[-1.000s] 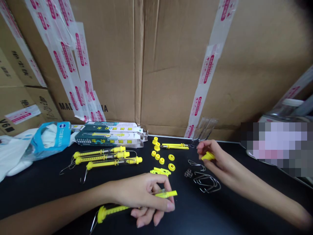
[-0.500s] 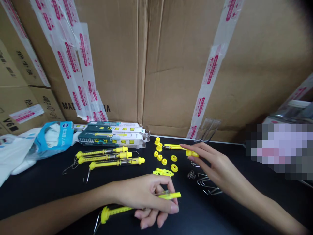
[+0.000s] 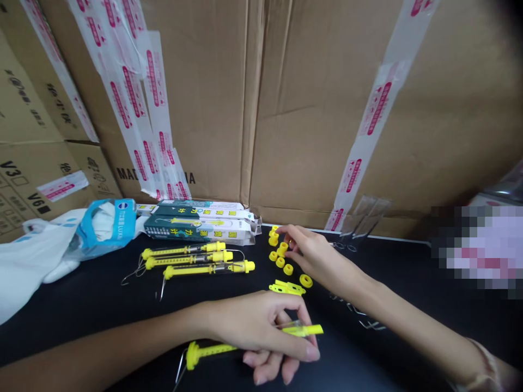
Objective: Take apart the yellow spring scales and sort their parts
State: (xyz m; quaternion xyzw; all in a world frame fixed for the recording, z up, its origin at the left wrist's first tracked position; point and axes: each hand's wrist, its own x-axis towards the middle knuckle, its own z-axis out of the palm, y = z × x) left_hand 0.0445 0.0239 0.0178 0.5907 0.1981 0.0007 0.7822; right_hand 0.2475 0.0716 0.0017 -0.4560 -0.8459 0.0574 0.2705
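My left hand (image 3: pixel 261 324) is closed around a yellow spring scale (image 3: pixel 210 351) with a clear tube. Its flanged end and wire hook stick out to the left, and its yellow tip points right, past my fingers. My right hand (image 3: pixel 321 258) is farther back, thumb and index finger curved and apart, at a loose group of small yellow caps. One fingertip is by a cap (image 3: pixel 273 238) at the back; the thumb is beside another yellow cap (image 3: pixel 281 250). Flat yellow pieces (image 3: pixel 286 287) lie just beyond my left hand. My right forearm hides some parts.
Several assembled spring scales (image 3: pixel 208 269) lie at left, in front of printed boxes (image 3: pixel 200 227). A blue-and-white plastic package (image 3: pixel 108 223) is farther left. Metal hooks (image 3: pixel 371 325) lie under and beside my right forearm, clear tubes (image 3: pixel 362 218) behind. Large cardboard (image 3: pixel 204 109) walls the back.
My right hand has moved left, from the long yellow parts to the small yellow caps. My left hand still holds the spring scale. The whole view has shifted slightly.
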